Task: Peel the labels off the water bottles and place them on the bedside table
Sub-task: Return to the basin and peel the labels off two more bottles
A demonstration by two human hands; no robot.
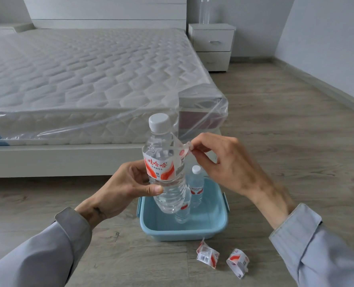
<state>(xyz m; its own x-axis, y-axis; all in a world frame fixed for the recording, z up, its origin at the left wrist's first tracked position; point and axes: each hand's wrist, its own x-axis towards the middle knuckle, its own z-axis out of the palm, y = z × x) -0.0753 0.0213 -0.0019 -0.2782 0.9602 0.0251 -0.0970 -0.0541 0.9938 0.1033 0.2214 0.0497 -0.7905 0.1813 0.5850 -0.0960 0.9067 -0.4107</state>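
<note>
My left hand grips a clear water bottle with a white cap, held upright above a blue tub. Its red and white label is partly peeled. My right hand pinches the loose end of the label and holds it away from the bottle's right side. Two more labelled bottles stand in the tub, one partly hidden behind the held bottle. Two peeled labels lie curled on the floor in front of the tub. The white bedside table stands far back right, with two bare bottles on top.
A bed with a plastic-wrapped mattress fills the left half of the view. Wooden floor runs from the tub to the bedside table along the right wall.
</note>
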